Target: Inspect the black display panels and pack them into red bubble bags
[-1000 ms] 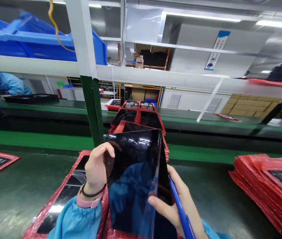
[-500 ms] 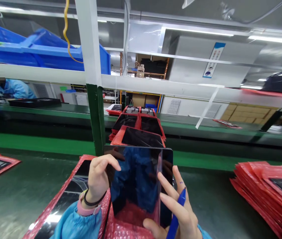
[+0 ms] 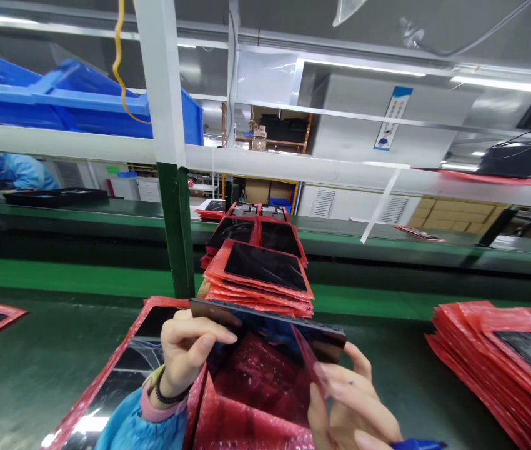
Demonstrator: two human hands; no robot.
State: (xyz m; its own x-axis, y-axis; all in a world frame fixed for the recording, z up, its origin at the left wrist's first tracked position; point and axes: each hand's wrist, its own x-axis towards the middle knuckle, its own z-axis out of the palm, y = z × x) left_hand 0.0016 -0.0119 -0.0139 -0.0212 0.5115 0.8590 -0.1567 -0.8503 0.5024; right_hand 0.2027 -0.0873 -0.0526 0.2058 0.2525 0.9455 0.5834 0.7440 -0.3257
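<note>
I hold a black glossy tablet panel [image 3: 270,322] almost flat, edge-on to the camera, above a red bubble-wrap bag [image 3: 251,406]. My left hand [image 3: 185,353] grips the panel's left end, thumb on top. My right hand [image 3: 354,403] holds its right end, fingers curled round the edge, and a thin clear film [image 3: 310,365] hangs there. A blue pen [image 3: 418,445] lies in the same hand, low in the frame.
A pile of bagged panels [image 3: 258,272] stands just behind, with more further back. Another red stack [image 3: 495,356] lies at the right. Bagged panels [image 3: 115,369] lie at the left. A green post [image 3: 176,225] rises ahead. A person in blue [image 3: 12,172] works far left.
The panel has tipped from upright, screen facing me, down to nearly flat. My right hand has shifted from the lower edge to the right end.
</note>
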